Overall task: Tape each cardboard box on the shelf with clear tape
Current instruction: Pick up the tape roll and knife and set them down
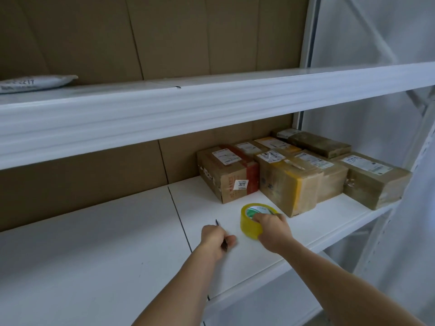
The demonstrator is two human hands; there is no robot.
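- The left hand (215,240) curls its grip round a thin dark pen-like tool (221,236) above the white shelf (117,255).
- The right hand (273,229) grips the yellowish tape roll (253,220), which rests on the shelf.
- Just behind stand taped, labelled cardboard boxes (289,175), clustered at the right end.

Soft even light, faint shadows, wide-angle bending at the edges, slight overall blur, no glare
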